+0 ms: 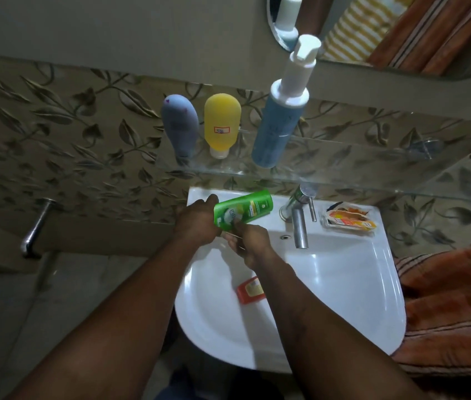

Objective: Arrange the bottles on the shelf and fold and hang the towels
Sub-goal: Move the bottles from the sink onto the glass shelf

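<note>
Gripping the green bottle (243, 210) by its near end, the left hand (199, 223) has its fingers curled round it and holds it on its side above the back of the sink (329, 284). Just to the right of that hand, the right hand (248, 243) meets the same bottle from below. Its fingers are curled and its thumb rests on the label, so it seems to pinch the bottle's lower edge, though blur makes that hold hard to read.

Beyond both hands and higher up, a glass shelf (344, 157) carries three bottles: a grey-blue bottle (179, 125) and a yellow bottle (222, 124), both standing on their caps, and a blue pump bottle (277, 128) to the right of them. Below the right hand's wrist, an orange bottle (250, 290) lies in the sink bowl. To the right of the hands stand the tap (300, 223) and a soap packet (347, 219) on the sink's back rim. Farther right, past the sink's edge, hangs an orange striped towel (445, 307).
</note>
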A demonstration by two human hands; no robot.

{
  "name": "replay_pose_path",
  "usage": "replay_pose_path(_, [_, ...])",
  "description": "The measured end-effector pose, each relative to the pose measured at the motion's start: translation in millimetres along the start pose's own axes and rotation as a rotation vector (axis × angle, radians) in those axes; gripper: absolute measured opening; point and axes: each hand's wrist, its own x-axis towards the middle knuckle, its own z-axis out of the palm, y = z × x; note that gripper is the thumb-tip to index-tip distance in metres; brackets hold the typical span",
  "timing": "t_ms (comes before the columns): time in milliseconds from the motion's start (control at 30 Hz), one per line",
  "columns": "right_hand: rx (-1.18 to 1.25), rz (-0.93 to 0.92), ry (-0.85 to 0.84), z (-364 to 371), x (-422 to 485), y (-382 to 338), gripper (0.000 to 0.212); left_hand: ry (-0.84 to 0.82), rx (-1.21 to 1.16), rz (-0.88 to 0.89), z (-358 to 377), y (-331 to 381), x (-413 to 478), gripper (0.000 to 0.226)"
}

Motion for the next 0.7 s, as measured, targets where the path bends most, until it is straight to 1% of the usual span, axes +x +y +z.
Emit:
replay_pose_path(67, [-0.026,0.010,-0.007,0.8,-8.4,0.4,0.013,0.014,0.054,0.046,-9.0,5.1,-11.2,0.065])
replay_pose_path(100, [-0.099,-0.026,0.017,-0.1,-13.9,-0.1,0.013,0.018,0.101,0.071,-17.2,10.0,-17.8,0.062])
replay_pose_path(133, [-0.249,-0.096,0.089,-3.2,-19.3,0.2,0.019,0.027,0.160,0.101,-27.4,16.1,-25.7,0.058])
replay_pose_path(200, [-0.624,-0.329,0.327,-18.5,-36.8,-0.4,0.033,0.082,0.314,0.198,-54.2,33.5,-41.3,0.047])
replay_pose_path(267, [-0.870,-0.590,0.472,-38.5,-60.1,1.3,0.048,0.106,0.441,0.323,-81.5,53.0,-57.6,0.040])
replay_pose_path(300, [-0.983,-0.680,0.495,-50.4,-68.7,0.7,0.058,0.097,0.492,0.396,-95.3,65.1,-66.6,0.038])
replay_pose_path(333, [-1.107,-0.716,0.479,-61.3,-76.8,-2.7,0.067,0.085,0.542,0.474,-107.6,78.1,-74.9,0.036])
replay_pose_path(367, [-1.211,-0.708,0.437,-71.9,-83.8,-8.2,0.071,0.073,0.593,0.547,-120.1,93.2,-83.7,0.036])
replay_pose_path(400, [-1.266,-0.680,0.368,-81.2,-90.4,-16.7,0.071,0.062,0.641,0.604,-130.3,108.6,-90.3,0.036])
replay_pose_path(433, [-1.243,-0.643,0.294,-91.2,-99.2,-25.4,0.067,0.051,0.678,0.651,-139.8,125.8,-98.3,0.038])
replay_pose_path(500, [-1.100,-0.607,0.202,-110.4,-118.5,-38.5,0.052,0.056,0.737,0.716,-149.7,158.4,-113.5,0.045])
replay_pose_path(533, [-1.058,-0.608,0.185,-118.1,-126.5,-42.5,0.046,0.079,0.763,0.744,-152.4,172.9,-119.9,0.050])
replay_pose_path(600, [-0.954,-0.604,0.183,-131.9,-141.5,-45.5,0.042,0.131,0.780,0.835,-156.6,199.2,-131.9,0.056])
replay_pose_path(667, [-0.778,-0.605,0.183,-148.8,-151.3,-46.0,0.040,0.216,0.771,0.961,-156.7,220.8,-144.4,0.058])
replay_pose_path(700, [-0.708,-0.630,0.185,-157.2,-155.7,-46.9,0.033,0.286,0.749,1.045,-156.2,229.0,-151.4,0.057])
